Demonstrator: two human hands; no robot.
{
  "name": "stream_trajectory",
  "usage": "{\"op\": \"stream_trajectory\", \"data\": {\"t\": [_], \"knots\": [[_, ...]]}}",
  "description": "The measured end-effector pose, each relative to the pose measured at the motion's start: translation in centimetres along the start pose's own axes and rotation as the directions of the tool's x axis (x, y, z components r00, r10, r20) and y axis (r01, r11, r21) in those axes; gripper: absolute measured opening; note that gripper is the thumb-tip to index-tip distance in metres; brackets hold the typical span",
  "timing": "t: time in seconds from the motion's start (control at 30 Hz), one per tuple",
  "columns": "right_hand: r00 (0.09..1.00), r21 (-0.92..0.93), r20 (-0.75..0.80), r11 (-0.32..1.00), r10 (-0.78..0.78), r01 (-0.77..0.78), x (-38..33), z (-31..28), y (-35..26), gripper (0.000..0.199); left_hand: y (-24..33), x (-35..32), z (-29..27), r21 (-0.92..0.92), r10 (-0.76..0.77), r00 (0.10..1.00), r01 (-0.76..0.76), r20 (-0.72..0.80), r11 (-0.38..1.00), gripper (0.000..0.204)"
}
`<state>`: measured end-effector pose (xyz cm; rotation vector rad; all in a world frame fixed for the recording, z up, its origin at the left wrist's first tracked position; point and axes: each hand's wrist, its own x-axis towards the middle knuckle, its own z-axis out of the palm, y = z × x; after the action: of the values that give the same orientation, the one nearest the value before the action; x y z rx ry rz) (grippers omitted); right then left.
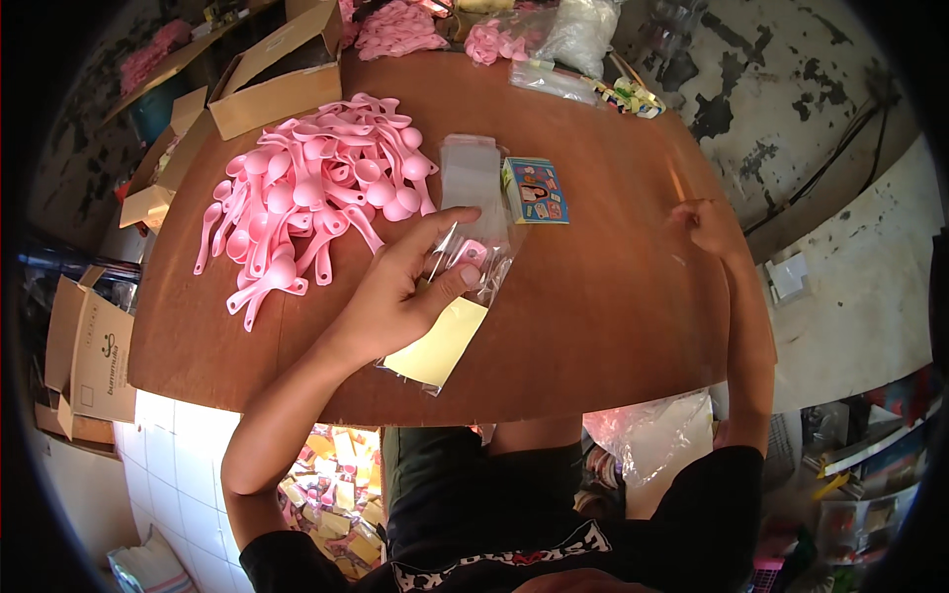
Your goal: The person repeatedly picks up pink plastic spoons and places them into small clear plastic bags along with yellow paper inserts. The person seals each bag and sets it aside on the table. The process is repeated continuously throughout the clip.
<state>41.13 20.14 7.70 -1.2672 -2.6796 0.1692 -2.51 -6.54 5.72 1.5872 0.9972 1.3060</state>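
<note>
My left hand [400,292] is closed on a clear plastic bag [499,267] over the middle of the table. Through the film show a pink spoon handle end [469,253] with a hole and a pale yellow card [440,346]. Just beyond lies a stack of flat clear bags [470,163], beside a stack of small printed blue cards [537,190]. A large heap of pink plastic spoons [321,173] spreads to the left of these. Near the table's right edge is my right hand [710,225], its fingers curled together; whatever they pinch, if anything, is too small to tell.
The brown table [593,326] has a curved edge at my lap. An open cardboard box [277,84] stands at its back left. More pink spoons [395,30] and plastic bags [578,40] lie at the far edge. Many filled packets [336,484] lie below, left of my legs.
</note>
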Motion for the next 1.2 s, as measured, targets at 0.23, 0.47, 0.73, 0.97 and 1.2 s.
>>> {"op": "stream_trajectory", "data": {"t": [0.23,0.47,0.73,0.97,1.2], "knots": [[0.888,0.257,-0.437,0.966,0.144,-0.031,1.4,-2.4,-12.3,0.024,-1.0,0.2,0.3,-0.113,0.056,0.996,-0.063,-0.065,0.992,0.055],[0.988,0.907,-0.058,0.406,-0.141,0.111,1.0,0.6,-26.5,0.025,-0.8,-0.2,0.6,-0.139,0.072,0.996,-0.078,-0.048,0.987,0.065],[0.907,0.823,-0.383,0.381,-0.175,0.421,2.3,-0.3,-32.7,0.018,-1.3,0.0,-0.2,-0.137,0.235,0.969,-0.244,-0.074,0.96,0.105],[0.729,0.441,-0.574,0.61,-0.373,0.659,4.0,-1.0,-31.9,0.014,-0.8,0.3,-0.3,0.244,0.388,0.908,-0.345,-0.156,0.906,0.101],[0.98,0.908,-0.191,0.369,-0.06,0.2,2.9,-0.7,-33.1,0.025,-0.3,-0.4,0.2,-0.122,0.042,0.991,-0.058,-0.127,0.991,0.052]]}}
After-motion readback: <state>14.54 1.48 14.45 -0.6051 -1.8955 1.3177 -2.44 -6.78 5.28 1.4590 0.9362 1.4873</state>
